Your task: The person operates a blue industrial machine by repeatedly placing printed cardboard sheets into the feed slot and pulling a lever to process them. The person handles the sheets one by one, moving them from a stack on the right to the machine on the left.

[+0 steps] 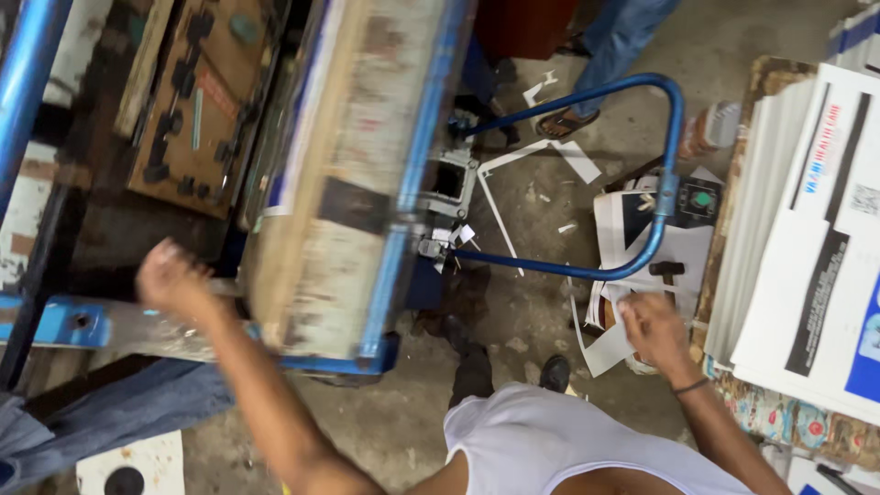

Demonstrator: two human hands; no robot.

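My left hand (170,278) is up at the near edge of the press plate (353,174), fingers curled together in a blur, and I cannot tell whether they grip anything. My right hand (653,325) rests on the loose white sheets (642,243) lying under the blue guard bar (667,174), fingers bunched on the top one. To my mind, doing this well means lifting a single sheet cleanly, keeping clear of the bar, with the big stack of printed cards (807,229) at far right undisturbed.
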